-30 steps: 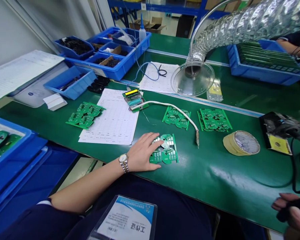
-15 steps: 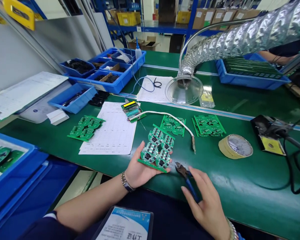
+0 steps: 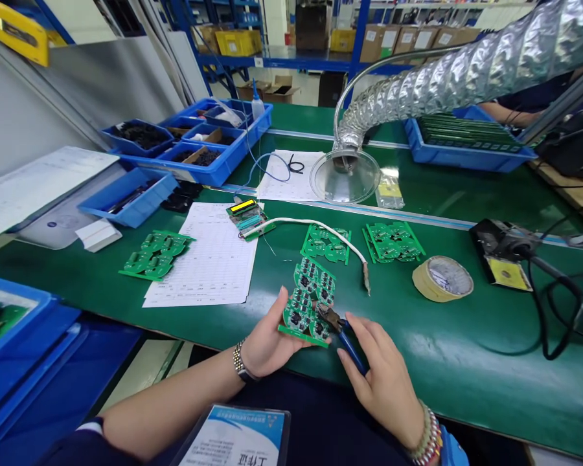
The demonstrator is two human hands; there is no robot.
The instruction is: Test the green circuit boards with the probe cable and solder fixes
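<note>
My left hand (image 3: pixel 269 340) holds a green circuit board panel (image 3: pixel 307 299) upright above the bench, gripping its lower edge. My right hand (image 3: pixel 379 382) grips blue-handled side cutters (image 3: pixel 347 343). Their metal jaws touch the lower right part of the panel, close to my left thumb. A white cable with a worn tip (image 3: pixel 311 224) lies just beyond the panel, and further green panels (image 3: pixel 326 244) lie flat on the green bench mat (image 3: pixel 457 323).
A printed sheet (image 3: pixel 204 255) and a yellow-screened test board (image 3: pixel 245 217) lie to the left. A tape roll (image 3: pixel 442 278) and soldering stand (image 3: pixel 502 249) sit right. A foil fume duct (image 3: pixel 442 90) hangs overhead. A co-worker's arm (image 3: pixel 508 113) reaches beside a blue tray of boards (image 3: pixel 466 145).
My left hand has lifted the panel off the bench and turned it. My right hand has come in with the side cutters, and their jaws have moved onto the panel. The view has shifted.
</note>
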